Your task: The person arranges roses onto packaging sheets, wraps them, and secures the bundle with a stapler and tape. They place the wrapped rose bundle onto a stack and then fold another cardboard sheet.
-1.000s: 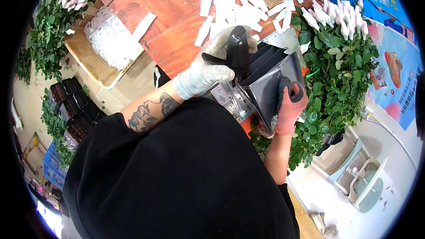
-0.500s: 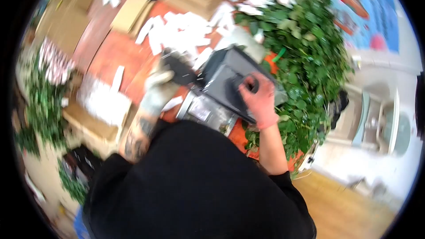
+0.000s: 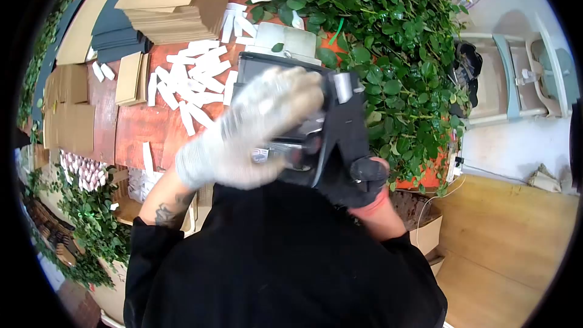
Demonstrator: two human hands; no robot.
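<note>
My left hand (image 3: 255,121) wears a pale, dirty glove and is blurred by motion. Its fingers are stretched out and the thumb stands apart, with nothing visible in the grasp. It is over a dark, box-like case (image 3: 254,68) and hides much of it. My right hand (image 3: 378,199), in a pink glove, grips a black strap-like piece (image 3: 346,127) with a round part near the fingers and a whitish patch at its upper end. Most of the right fingers are hidden behind this piece, and its exact kind is unclear.
White paper-like sleeves (image 3: 191,82) are strewn over the red table (image 3: 143,127). Cardboard sheets (image 3: 182,18) are stacked behind them. Leafy stems (image 3: 388,54) cover the right side. Other wrapped blooms (image 3: 85,170) stand at left. A pale chair (image 3: 504,79) is at right.
The view has shifted. My left hand no longer holds the dark flat piece and has swung over the case. My right hand has moved nearer my body, holding the black strap-like piece.
</note>
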